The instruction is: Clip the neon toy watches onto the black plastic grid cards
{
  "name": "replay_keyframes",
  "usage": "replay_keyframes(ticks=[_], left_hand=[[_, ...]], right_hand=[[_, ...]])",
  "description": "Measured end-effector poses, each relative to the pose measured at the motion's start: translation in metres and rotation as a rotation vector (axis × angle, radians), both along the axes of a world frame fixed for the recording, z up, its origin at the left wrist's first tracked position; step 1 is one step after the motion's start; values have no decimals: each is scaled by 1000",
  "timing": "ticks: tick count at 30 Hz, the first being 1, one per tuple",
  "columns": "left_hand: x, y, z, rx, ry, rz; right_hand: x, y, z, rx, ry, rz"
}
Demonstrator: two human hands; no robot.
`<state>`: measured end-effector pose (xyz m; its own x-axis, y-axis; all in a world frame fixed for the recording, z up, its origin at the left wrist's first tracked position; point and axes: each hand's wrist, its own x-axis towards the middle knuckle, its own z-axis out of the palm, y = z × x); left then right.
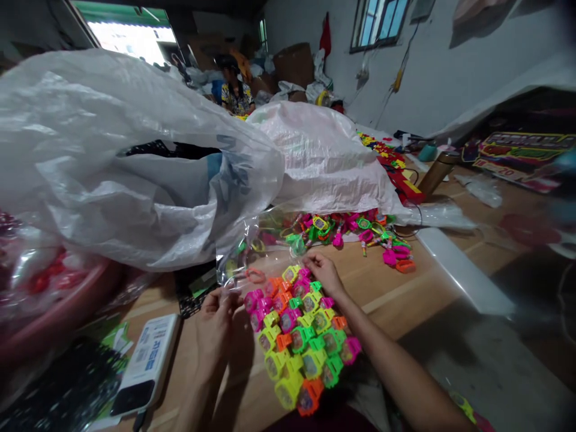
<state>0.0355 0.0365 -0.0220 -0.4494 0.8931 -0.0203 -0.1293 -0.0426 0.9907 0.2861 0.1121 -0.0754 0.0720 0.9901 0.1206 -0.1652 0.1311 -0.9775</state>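
A clear plastic bag [252, 252] packed with several small toy watches [301, 336] in neon yellow, green, pink and orange lies on the wooden table [396, 288] in front of me. My left hand [216, 321] pinches the bag's left edge near its open end. My right hand [321, 270] grips the bag's far edge, fingers curled on the plastic. More loose toy watches [360, 231] lie in a heap farther back.
Big white woven sacks [112, 162] bulge across the left and centre. A phone on a white box [146, 363] lies at lower left beside a red tub [58, 306]. A person [234, 90] sits far back. A brown bottle [436, 171] and a white board [463, 270] are at right.
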Motion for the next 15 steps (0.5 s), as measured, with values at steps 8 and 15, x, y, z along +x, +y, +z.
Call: replay_keyframes(ticks=[8,15], left_hand=[[30,-48,-7,35,351,80],[21,-73,-71,100,487,-150]], right_hand=[[21,-45,19,-8,-228,57],[43,-94,-14,-155,-512,0]])
